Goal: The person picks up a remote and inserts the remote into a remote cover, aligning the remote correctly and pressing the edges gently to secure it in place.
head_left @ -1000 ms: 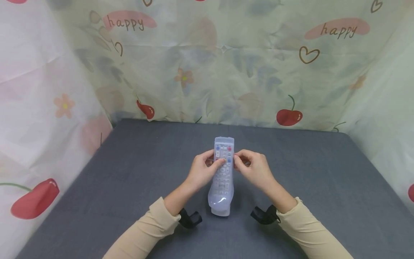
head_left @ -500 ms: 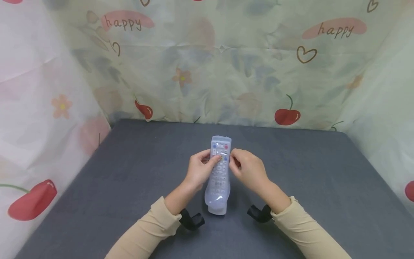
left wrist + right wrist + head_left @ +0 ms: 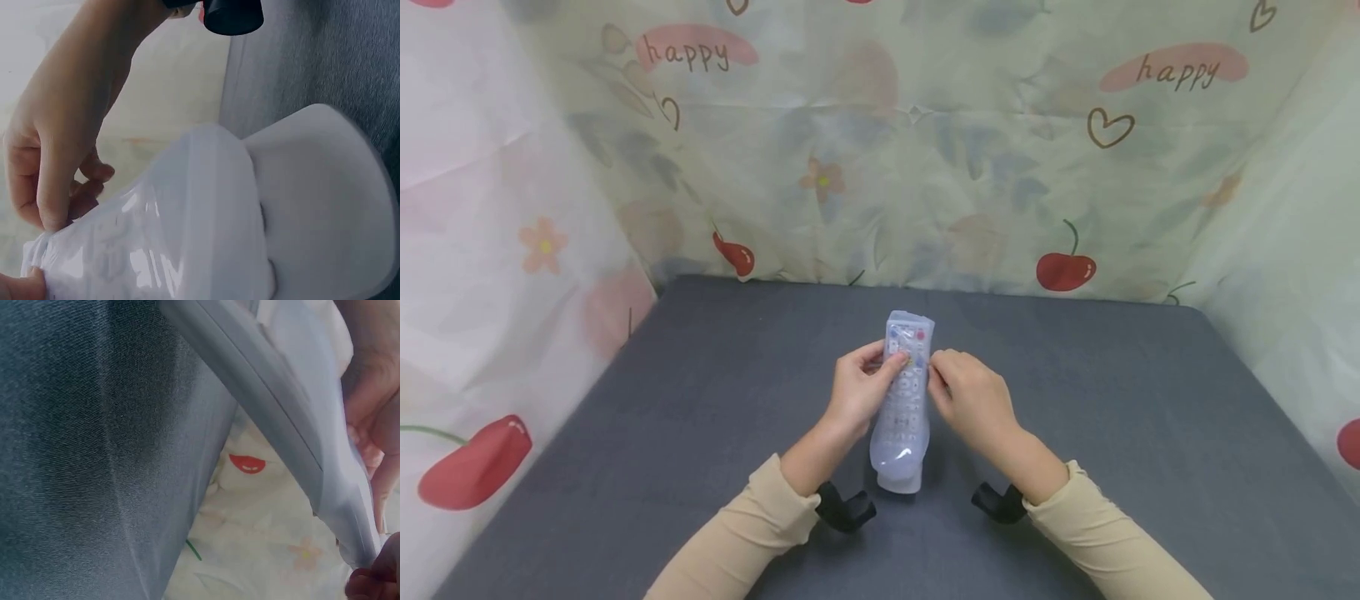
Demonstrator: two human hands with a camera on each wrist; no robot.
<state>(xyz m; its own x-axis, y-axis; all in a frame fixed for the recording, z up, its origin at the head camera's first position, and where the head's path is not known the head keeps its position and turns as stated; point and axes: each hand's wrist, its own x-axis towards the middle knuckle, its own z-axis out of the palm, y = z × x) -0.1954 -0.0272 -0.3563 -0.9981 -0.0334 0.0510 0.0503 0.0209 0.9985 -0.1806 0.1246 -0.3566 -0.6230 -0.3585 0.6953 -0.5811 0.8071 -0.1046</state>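
Evidently the work in hand centres on a white remote control (image 3: 322, 206), held in the middle of the scene, its far end tilted up; whether its near end touches the counter (image 3: 737, 400) I cannot tell. A translucent sleeve (image 3: 904, 408) covers most of it, buttons showing through, while the near end sticks out bare. On the left, the left hand (image 3: 859, 390) grips the remote through the sleeve, thumb on the button face and fingers behind. On the right, the right hand (image 3: 973, 396) has its thumb and curled fingers pinching the sleeve's right edge.

The step looks like working the sleeve at that edge; whether it is going on or coming off does not show. As I judge it, the next move calls for a firm left hold and a gentle right pinch, since the thin film could slip or tear.

Black devices (image 3: 997, 502) sit at both wrists, below beige cuffs (image 3: 775, 508). Beyond the counter's far side hangs a cherry-printed cloth (image 3: 917, 192).
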